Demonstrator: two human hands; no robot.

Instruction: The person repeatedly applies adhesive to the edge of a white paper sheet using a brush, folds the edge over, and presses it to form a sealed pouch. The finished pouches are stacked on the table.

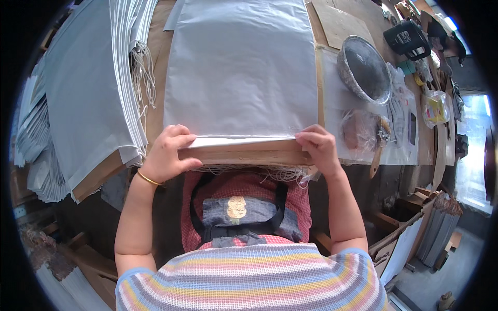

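A large white paper sheet or bag (241,67), its kind not fully clear, lies flat on the table before me. Along its near edge runs a narrow turned-up fold (244,140). My left hand (168,153) is at the left end of this fold, index fingertip touching it, thumb spread apart below. At the right end, my right hand (319,146) has its thumb and fingers pinched together on the paper's edge. Below the fold, a brown board edge (244,154) shows, with loose white strings (259,171) hanging under it.
To the left are stacked white paper bags (85,98) with white cords (142,72). On the right stand a round basin (367,70), a brush (380,147), crumpled clear plastic (358,129) and a black kettle-like container (407,40). A red checked cloth (192,223) covers my lap.
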